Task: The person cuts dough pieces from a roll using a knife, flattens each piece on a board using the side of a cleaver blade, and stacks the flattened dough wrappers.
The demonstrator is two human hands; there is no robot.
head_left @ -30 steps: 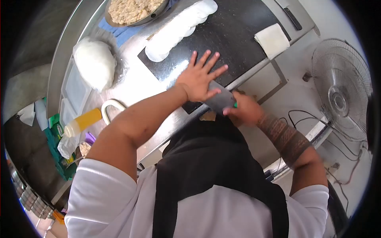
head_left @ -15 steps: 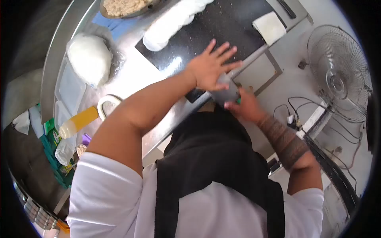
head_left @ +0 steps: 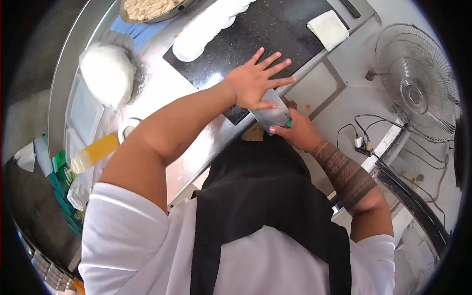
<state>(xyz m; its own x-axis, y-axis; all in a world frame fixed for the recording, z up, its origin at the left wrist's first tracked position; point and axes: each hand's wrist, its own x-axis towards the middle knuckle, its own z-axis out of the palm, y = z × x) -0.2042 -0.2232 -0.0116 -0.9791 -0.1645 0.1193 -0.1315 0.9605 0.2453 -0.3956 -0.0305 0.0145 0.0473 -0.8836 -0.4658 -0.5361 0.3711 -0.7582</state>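
My left hand (head_left: 254,81) is spread, fingers apart, over the near edge of a black speckled board (head_left: 275,34). Its thumb reaches across a broad grey metal blade (head_left: 272,111), shaped like a cleaver or scraper; whether it touches cannot be told. My right hand (head_left: 301,132) is closed around the blade's near end, where a bit of green shows; the handle is mostly hidden. Thin white discs (head_left: 206,30) lie overlapped in a long row along the board's far left side. A folded white cloth (head_left: 328,30) rests at the board's right edge.
To the left are a bagged white mass (head_left: 108,75), an oil bottle (head_left: 94,153) on its side and a clear plastic lid (head_left: 84,105). A metal bowl of pale filling (head_left: 150,9) stands at the back on blue cloth. A fan (head_left: 415,81) and cables are on the right.
The blade was blurred and darker; now it is sharper, its pale face turned more into view. Both hands have shifted slightly left in the picture, as has the whole scene. My left hand stays spread.
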